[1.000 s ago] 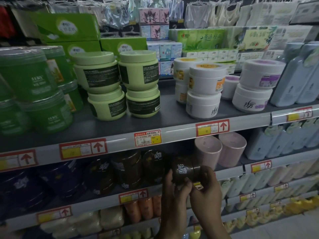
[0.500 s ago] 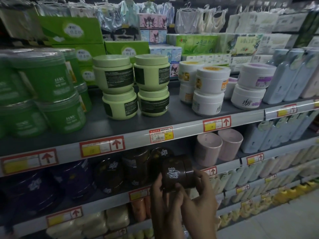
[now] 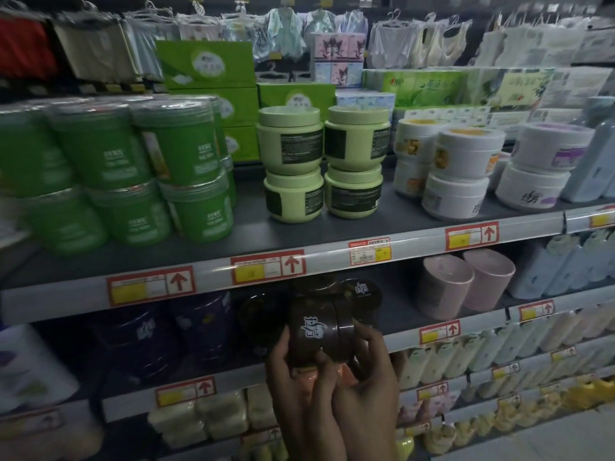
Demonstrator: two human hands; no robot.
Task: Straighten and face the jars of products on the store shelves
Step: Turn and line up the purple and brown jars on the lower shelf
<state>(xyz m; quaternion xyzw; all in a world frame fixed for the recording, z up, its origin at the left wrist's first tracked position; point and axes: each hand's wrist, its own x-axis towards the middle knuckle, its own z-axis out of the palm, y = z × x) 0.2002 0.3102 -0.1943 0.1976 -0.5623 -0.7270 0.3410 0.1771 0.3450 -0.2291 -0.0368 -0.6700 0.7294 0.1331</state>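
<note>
Nearest the camera, the left hand [image 3: 289,384] and the right hand [image 3: 367,390] grasp one brown jar [image 3: 314,331] between them. The left fingers curl round its base end and the right fingers curl round the lid end. The jar is clear of any surface, held just in front of the second shelf [image 3: 399,311]. It is tipped on its side, lid to the right, white logo toward the camera. This two-handed hold probably serves to rotate the jar and check its label before it is set down upright with the logo forward.

Directly behind it, a second brown jar [image 3: 361,294] sits in the row. Purple jars [image 3: 143,334] occupy the same shelf to the left, and two pink jars [image 3: 466,284] sit to the right.

The upper shelf [image 3: 326,259] carries, left to right:
- dark green tubs [image 3: 176,151];
- light green jars [image 3: 293,141], stacked two high, dark label panels turned at differing angles and apparently not yet faced;
- white jars [image 3: 469,154], also stacked.

The shelf decks are dark grey, with pale front rails bearing red-and-yellow price tags [image 3: 268,266]. Farther back stand tissue packs [image 3: 416,84], with hanging garments [image 3: 392,44] above. Lighting is dim and the frame edges are blurred.
</note>
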